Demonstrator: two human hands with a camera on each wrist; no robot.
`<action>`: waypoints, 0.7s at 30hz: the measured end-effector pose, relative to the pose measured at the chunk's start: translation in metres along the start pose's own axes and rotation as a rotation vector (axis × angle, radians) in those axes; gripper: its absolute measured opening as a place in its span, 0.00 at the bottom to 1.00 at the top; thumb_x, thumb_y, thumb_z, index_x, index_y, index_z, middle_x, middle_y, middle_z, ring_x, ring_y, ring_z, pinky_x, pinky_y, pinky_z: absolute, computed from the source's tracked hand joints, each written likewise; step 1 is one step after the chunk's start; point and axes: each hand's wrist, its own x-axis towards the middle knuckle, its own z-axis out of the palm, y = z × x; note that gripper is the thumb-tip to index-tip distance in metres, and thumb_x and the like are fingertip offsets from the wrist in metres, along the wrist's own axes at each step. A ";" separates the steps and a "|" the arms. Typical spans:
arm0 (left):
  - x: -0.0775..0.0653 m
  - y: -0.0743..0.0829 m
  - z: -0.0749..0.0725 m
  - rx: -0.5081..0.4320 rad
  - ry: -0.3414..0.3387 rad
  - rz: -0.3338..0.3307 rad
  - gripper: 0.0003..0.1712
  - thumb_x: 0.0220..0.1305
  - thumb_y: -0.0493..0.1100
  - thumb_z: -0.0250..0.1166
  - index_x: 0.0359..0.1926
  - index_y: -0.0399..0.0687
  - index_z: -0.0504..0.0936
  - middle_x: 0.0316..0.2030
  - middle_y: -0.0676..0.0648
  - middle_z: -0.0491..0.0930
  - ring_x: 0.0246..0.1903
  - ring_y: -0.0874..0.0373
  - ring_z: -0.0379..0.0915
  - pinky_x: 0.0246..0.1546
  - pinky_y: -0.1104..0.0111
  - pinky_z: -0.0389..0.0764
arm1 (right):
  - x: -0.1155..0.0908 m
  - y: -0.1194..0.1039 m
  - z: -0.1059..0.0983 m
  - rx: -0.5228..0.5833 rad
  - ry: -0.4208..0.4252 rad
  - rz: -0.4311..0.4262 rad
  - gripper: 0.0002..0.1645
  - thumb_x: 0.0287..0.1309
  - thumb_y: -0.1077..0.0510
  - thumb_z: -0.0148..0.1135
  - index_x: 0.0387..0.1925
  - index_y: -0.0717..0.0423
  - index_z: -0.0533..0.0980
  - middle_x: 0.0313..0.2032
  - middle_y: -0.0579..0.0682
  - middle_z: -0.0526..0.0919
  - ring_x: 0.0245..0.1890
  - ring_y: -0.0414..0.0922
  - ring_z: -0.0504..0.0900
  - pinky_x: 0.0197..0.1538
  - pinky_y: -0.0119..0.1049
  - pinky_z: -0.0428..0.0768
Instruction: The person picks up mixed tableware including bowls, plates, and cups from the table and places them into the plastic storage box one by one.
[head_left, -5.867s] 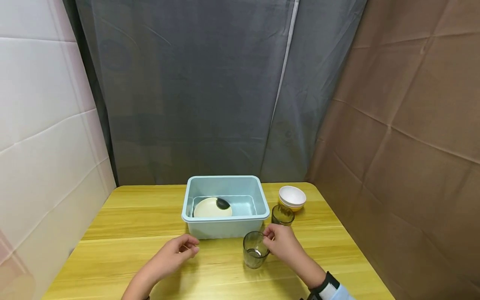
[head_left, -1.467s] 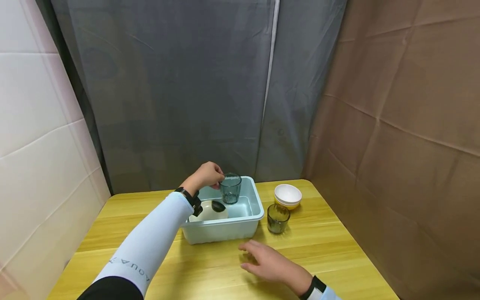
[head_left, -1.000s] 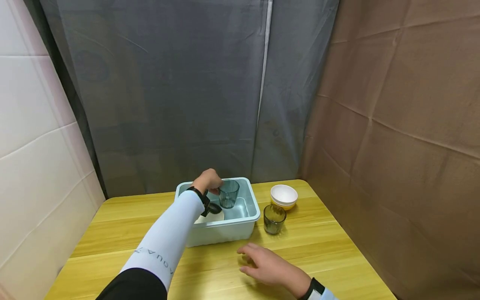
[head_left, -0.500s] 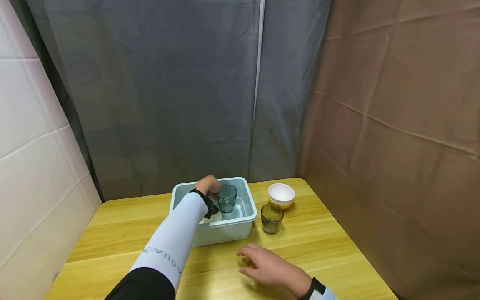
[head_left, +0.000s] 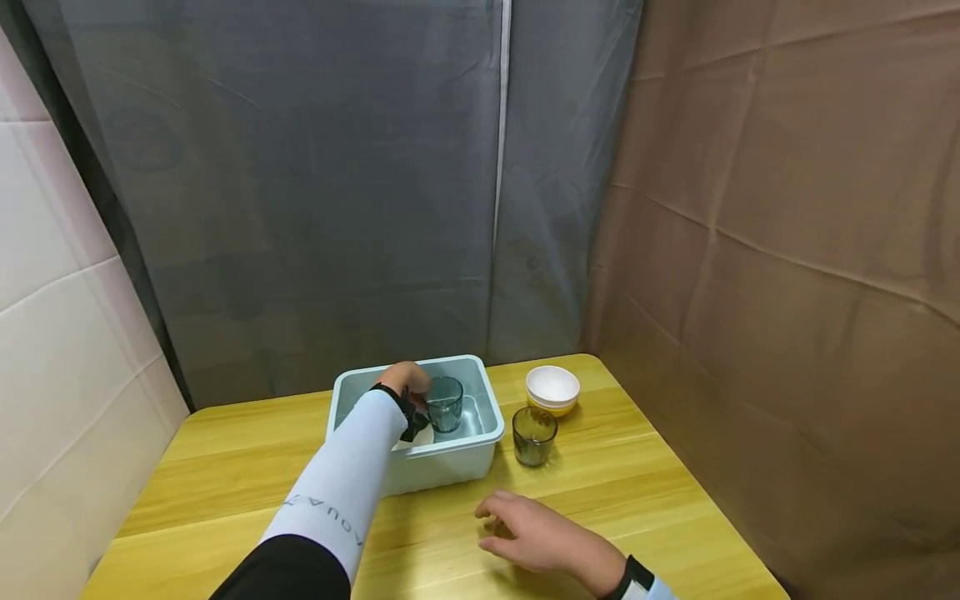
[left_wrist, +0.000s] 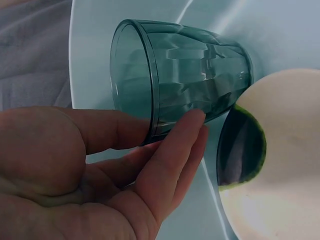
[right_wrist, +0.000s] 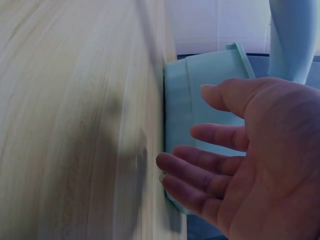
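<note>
My left hand (head_left: 406, 380) reaches down into a pale blue basin (head_left: 442, 467) and pinches the rim of a blue-green glass tumbler (head_left: 447, 407). In the left wrist view the thumb meets the rim of the tumbler (left_wrist: 195, 70), with fingers along its outer side. Beside its base lies a cream plate (left_wrist: 290, 135) with a dark green patch; in the head view my arm partly covers that plate. My right hand (head_left: 536, 533) hovers in front of the basin, fingers loosely bent and holding nothing. Whether the tumbler touches the basin floor is hard to tell.
An olive-brown glass (head_left: 535, 437) stands upright just right of the basin. Behind it is a white bowl (head_left: 552, 386) stacked on a yellow one. Grey, brown and white cloths hang around the wooden table (head_left: 600, 492).
The left hand has lowered the blue-green tumbler deeper into the basin. Earlier, the right hand held a glass by its rim in front of the basin; now it holds nothing. The view has shifted right.
</note>
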 end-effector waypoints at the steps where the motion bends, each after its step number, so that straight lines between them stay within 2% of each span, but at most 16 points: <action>1: -0.001 0.000 0.001 -0.023 -0.011 -0.004 0.19 0.74 0.28 0.56 0.23 0.42 0.78 0.19 0.53 0.69 0.18 0.63 0.61 0.21 0.75 0.65 | -0.001 -0.001 -0.001 0.005 -0.004 0.002 0.20 0.77 0.48 0.71 0.62 0.51 0.81 0.54 0.48 0.83 0.53 0.42 0.87 0.56 0.37 0.86; 6: -0.013 0.003 0.003 -0.049 -0.066 0.025 0.23 0.75 0.26 0.53 0.21 0.47 0.68 0.19 0.54 0.66 0.18 0.65 0.61 0.23 0.77 0.66 | -0.003 -0.004 -0.002 0.009 -0.011 0.008 0.19 0.77 0.49 0.71 0.61 0.52 0.81 0.55 0.49 0.83 0.53 0.42 0.87 0.56 0.36 0.86; 9: -0.017 0.003 0.005 -0.017 -0.075 0.042 0.24 0.74 0.25 0.52 0.20 0.48 0.65 0.20 0.53 0.67 0.18 0.65 0.62 0.23 0.78 0.66 | -0.004 -0.004 -0.002 0.004 -0.016 0.010 0.20 0.77 0.49 0.71 0.62 0.54 0.81 0.55 0.49 0.83 0.53 0.42 0.87 0.56 0.36 0.86; 17: -0.007 -0.005 0.006 0.029 -0.046 0.033 0.25 0.75 0.29 0.53 0.18 0.49 0.69 0.19 0.52 0.73 0.17 0.65 0.69 0.22 0.77 0.67 | -0.004 -0.006 -0.004 -0.005 -0.042 0.007 0.19 0.77 0.49 0.70 0.61 0.53 0.82 0.55 0.48 0.84 0.53 0.40 0.87 0.56 0.36 0.85; 21: -0.006 -0.008 0.007 0.035 -0.045 0.045 0.27 0.76 0.29 0.53 0.17 0.50 0.66 0.21 0.51 0.74 0.19 0.64 0.73 0.23 0.76 0.70 | -0.004 -0.006 -0.004 -0.004 -0.049 -0.006 0.19 0.78 0.49 0.70 0.61 0.54 0.82 0.55 0.47 0.84 0.53 0.40 0.87 0.56 0.35 0.85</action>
